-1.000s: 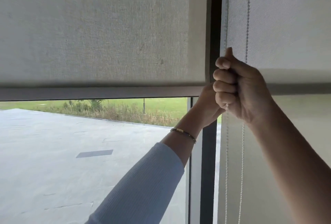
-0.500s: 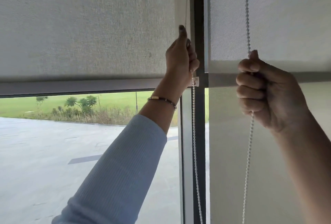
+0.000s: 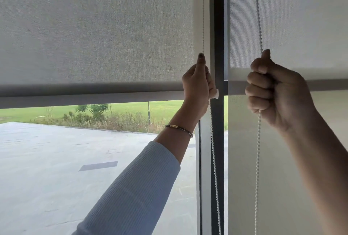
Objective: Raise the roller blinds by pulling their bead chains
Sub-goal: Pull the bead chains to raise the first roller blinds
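Observation:
A grey roller blind (image 3: 94,27) covers the upper part of the left window, its bottom bar (image 3: 84,96) about mid-height. My left hand (image 3: 197,86) is closed around a white bead chain (image 3: 214,159) at the blind's right edge, thumb up. A second, paler roller blind (image 3: 301,18) hangs right of the dark frame post (image 3: 218,27). My right hand (image 3: 273,91) is a fist around another bead chain (image 3: 258,9), which runs up and down in front of that blind.
Below the left blind the glass shows a paved terrace, shrubs and a lawn. A pale fabric panel (image 3: 273,187) fills the lower right window. My left forearm wears a light blue sleeve (image 3: 135,187) and a thin bracelet (image 3: 178,129).
My left hand came out from behind the right hand and rose up its own chain at the left blind's edge. The right hand now sits farther right in view.

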Demonstrator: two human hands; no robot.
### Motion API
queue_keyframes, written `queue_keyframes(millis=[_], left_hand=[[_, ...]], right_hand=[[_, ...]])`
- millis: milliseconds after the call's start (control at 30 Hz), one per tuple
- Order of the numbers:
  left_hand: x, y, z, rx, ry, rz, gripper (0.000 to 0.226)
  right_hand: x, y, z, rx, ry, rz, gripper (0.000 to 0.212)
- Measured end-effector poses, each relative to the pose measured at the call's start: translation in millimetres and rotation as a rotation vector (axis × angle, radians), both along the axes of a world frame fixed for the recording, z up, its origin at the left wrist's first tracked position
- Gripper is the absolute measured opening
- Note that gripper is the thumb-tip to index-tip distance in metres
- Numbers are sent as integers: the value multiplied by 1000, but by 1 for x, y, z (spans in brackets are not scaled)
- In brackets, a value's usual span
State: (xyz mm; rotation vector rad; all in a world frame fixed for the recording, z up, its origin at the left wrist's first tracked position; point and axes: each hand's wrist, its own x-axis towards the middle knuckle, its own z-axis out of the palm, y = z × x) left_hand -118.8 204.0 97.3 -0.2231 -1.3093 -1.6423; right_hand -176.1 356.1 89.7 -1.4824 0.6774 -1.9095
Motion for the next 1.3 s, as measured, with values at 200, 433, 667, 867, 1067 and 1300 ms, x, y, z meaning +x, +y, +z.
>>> queue_keyframes(millis=[200, 433, 667, 867, 1067, 1300], left_hand=[[8, 4, 14, -18, 37, 1, 55], [10, 15, 16, 0, 0, 14, 52], [12, 21, 22, 9, -38, -31, 51], [20, 26, 34, -6, -23, -77, 49], [19, 30, 33, 30, -44, -90, 48], [16, 37, 21, 14, -75, -75, 50]], right_hand=[[14, -6, -25, -103, -59, -246, 51], [29, -8, -35, -247, -144, -396, 60], [42, -7, -45, -250, -188, -416, 60], [47, -2, -53, -192, -216, -459, 58], [50, -3, -50, -171, -168, -473, 52], [43, 0, -33, -204, -138, -486, 53]])
